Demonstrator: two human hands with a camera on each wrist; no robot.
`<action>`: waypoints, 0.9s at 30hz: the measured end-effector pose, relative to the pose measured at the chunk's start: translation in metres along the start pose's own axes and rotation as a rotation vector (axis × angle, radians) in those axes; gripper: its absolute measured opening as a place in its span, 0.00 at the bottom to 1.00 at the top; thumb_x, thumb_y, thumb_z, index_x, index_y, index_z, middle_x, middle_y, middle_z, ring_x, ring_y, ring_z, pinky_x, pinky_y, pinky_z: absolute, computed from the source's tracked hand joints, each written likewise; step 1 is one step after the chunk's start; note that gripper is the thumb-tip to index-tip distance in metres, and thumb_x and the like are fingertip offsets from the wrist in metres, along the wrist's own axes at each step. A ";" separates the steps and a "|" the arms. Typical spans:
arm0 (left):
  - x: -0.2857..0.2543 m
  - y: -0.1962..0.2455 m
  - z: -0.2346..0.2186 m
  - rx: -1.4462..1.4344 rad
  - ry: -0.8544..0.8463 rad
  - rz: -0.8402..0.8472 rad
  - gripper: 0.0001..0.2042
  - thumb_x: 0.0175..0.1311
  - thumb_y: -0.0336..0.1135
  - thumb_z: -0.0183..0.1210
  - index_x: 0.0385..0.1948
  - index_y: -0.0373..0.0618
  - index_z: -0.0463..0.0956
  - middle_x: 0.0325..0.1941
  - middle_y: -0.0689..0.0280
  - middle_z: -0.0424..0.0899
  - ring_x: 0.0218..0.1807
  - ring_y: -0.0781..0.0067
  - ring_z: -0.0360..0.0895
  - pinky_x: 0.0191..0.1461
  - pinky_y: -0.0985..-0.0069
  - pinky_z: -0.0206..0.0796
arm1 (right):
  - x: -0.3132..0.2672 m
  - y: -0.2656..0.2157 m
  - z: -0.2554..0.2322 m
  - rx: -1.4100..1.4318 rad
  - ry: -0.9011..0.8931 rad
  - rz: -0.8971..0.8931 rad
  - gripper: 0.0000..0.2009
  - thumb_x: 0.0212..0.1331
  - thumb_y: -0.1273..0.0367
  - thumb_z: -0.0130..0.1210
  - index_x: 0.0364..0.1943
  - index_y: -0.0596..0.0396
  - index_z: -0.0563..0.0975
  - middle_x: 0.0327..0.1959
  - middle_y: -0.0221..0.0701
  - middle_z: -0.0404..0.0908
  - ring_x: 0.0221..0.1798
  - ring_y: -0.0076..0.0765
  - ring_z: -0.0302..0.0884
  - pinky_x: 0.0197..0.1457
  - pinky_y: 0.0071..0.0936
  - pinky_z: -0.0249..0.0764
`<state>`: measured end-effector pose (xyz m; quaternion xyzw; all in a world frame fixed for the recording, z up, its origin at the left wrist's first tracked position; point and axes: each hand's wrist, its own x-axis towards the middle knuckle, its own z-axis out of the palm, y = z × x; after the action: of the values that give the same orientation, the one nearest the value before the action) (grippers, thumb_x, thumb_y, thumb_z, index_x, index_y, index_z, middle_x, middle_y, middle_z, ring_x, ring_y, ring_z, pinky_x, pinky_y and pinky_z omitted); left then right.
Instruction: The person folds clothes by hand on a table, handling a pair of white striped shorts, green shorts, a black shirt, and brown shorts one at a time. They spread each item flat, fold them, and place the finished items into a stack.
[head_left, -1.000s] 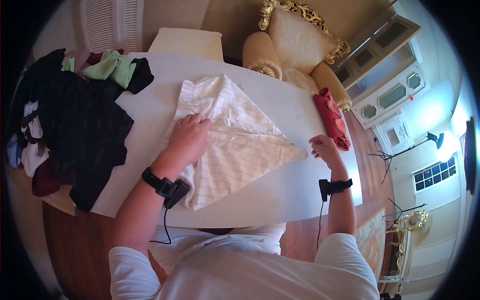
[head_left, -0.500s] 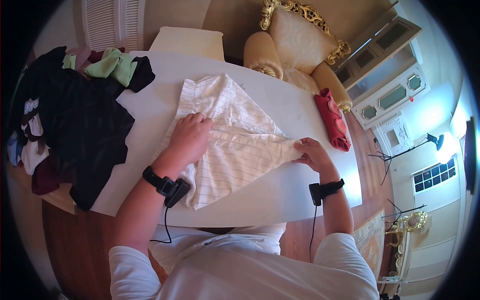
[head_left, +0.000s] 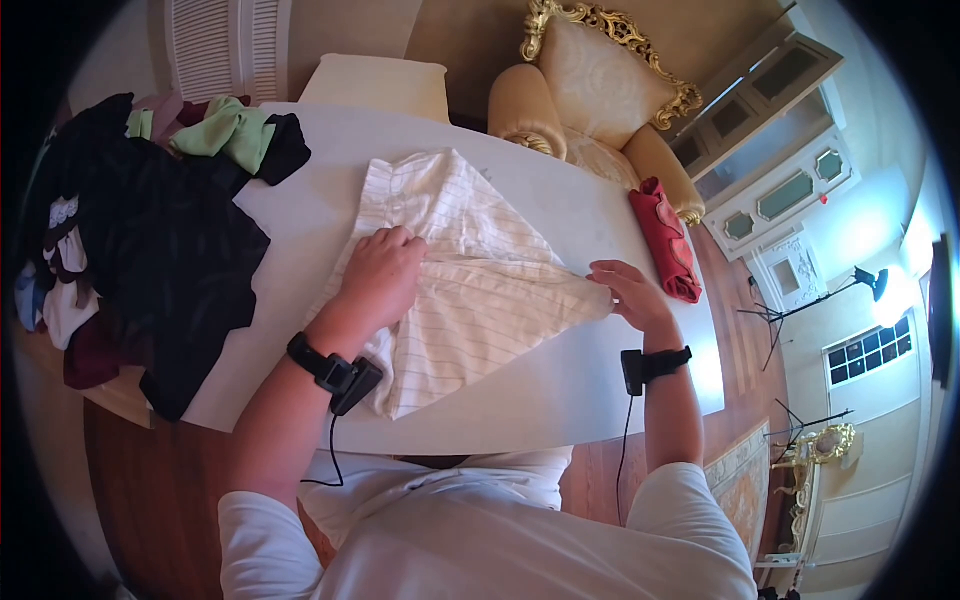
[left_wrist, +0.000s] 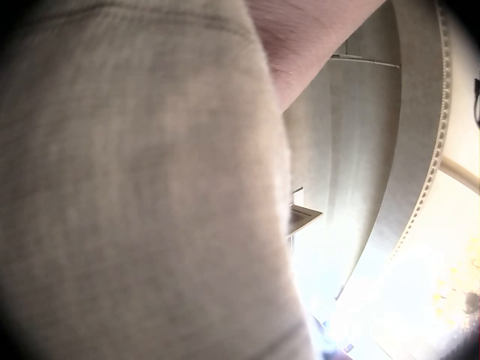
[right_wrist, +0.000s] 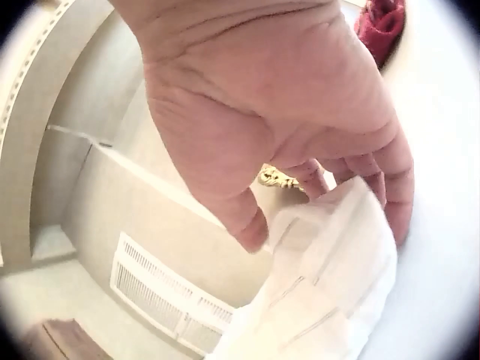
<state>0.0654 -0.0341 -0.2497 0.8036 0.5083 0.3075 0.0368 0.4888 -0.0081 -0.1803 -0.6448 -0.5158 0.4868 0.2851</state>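
Observation:
A white striped garment [head_left: 480,310] lies on the table, its narrow end pointing right. On its left part, the left hand [head_left: 383,272] grips the fabric with curled fingers. At the narrow end is the right hand [head_left: 635,298], its fingers loosely extended beside the fabric. The right wrist view shows the garment's tip [right_wrist: 337,255] between the thumb and the fingers of the right hand [right_wrist: 277,112], with the thumb apart from the cloth. Blurred pale fabric [left_wrist: 150,187] fills much of the left wrist view and hides the left fingers.
Dark, green and other clothes [head_left: 170,250] are heaped at the table's left. A red rolled item [head_left: 663,240] lies near the right edge of the white table [head_left: 480,425]. Behind stand a pale chair [head_left: 380,85] and a gold-trimmed armchair [head_left: 600,90].
The right hand came left to the garment's narrow end and pinched it, then loosened its fingers and shifted slightly right. The left hand has stayed in place.

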 end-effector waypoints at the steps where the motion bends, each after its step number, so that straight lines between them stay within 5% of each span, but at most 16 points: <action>1: 0.000 0.001 0.000 -0.005 -0.003 -0.004 0.09 0.62 0.24 0.59 0.42 0.45 0.82 0.49 0.60 0.82 0.57 0.55 0.79 0.63 0.59 0.68 | 0.012 0.006 0.000 -0.104 0.052 0.042 0.22 0.70 0.54 0.60 0.57 0.57 0.82 0.51 0.37 0.86 0.50 0.36 0.84 0.55 0.35 0.79; 5: 0.000 -0.001 0.000 -0.004 0.013 0.000 0.09 0.62 0.24 0.59 0.42 0.45 0.81 0.49 0.59 0.82 0.56 0.54 0.79 0.63 0.59 0.68 | 0.028 0.009 0.034 -0.797 0.272 -0.060 0.31 0.72 0.43 0.51 0.49 0.62 0.84 0.47 0.47 0.89 0.53 0.54 0.86 0.58 0.43 0.78; 9: 0.000 -0.002 0.000 -0.003 0.005 0.001 0.10 0.61 0.23 0.58 0.42 0.44 0.81 0.49 0.59 0.82 0.56 0.54 0.79 0.63 0.59 0.68 | 0.021 -0.003 0.055 -0.951 0.175 -0.084 0.30 0.72 0.44 0.50 0.48 0.63 0.82 0.51 0.52 0.86 0.57 0.67 0.81 0.62 0.50 0.76; 15: 0.000 -0.001 0.001 0.001 0.002 -0.002 0.10 0.60 0.21 0.58 0.41 0.44 0.81 0.49 0.59 0.82 0.56 0.54 0.79 0.63 0.59 0.68 | 0.019 0.008 0.044 -0.891 0.219 -0.330 0.20 0.71 0.52 0.56 0.48 0.57 0.80 0.49 0.45 0.84 0.55 0.60 0.82 0.59 0.48 0.78; 21: 0.000 -0.003 -0.001 0.002 -0.023 -0.010 0.10 0.60 0.23 0.60 0.43 0.45 0.81 0.49 0.60 0.82 0.57 0.54 0.79 0.63 0.58 0.68 | 0.024 0.015 0.024 -0.681 0.263 -0.199 0.12 0.65 0.66 0.64 0.47 0.56 0.81 0.50 0.40 0.84 0.54 0.52 0.83 0.57 0.45 0.80; 27: 0.002 -0.001 0.001 0.013 -0.054 -0.004 0.12 0.61 0.23 0.63 0.46 0.47 0.83 0.50 0.61 0.83 0.58 0.54 0.79 0.63 0.58 0.69 | -0.007 -0.016 0.072 -0.860 0.206 -0.927 0.14 0.63 0.69 0.64 0.51 0.56 0.83 0.50 0.40 0.85 0.56 0.48 0.83 0.64 0.41 0.77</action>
<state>0.0659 -0.0321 -0.2504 0.8108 0.5106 0.2825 0.0457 0.4167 -0.0199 -0.1901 -0.4550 -0.8602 -0.0015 0.2300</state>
